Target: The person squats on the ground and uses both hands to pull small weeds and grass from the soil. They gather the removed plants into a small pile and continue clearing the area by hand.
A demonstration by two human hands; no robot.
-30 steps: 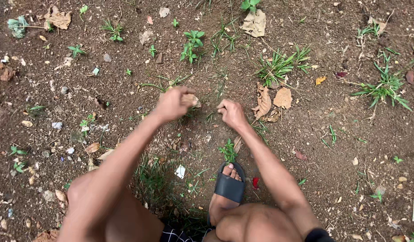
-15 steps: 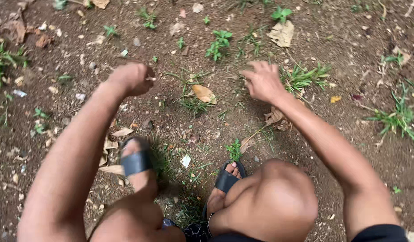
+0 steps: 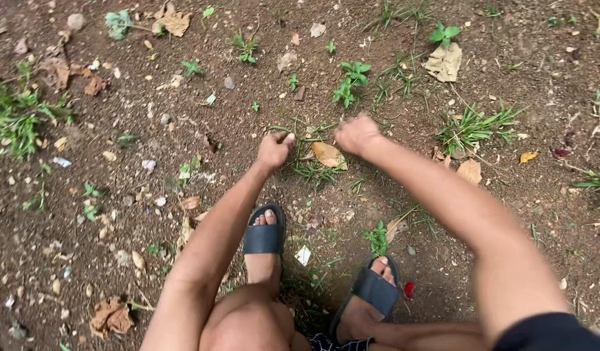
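pulling weeds, mid-frame: left hand [image 3: 274,151] pinching a grass blade, fingers together; right hand [image 3: 357,134] curled at grass tuft [image 3: 316,170], grip unclear. next, probably needing firm hold near roots.

soft even daylight, slight motion blur

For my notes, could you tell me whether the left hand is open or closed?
Closed: the left hand is curled into a fist at the grass tuft, fingers tucked. Whether it holds anything, I cannot tell.
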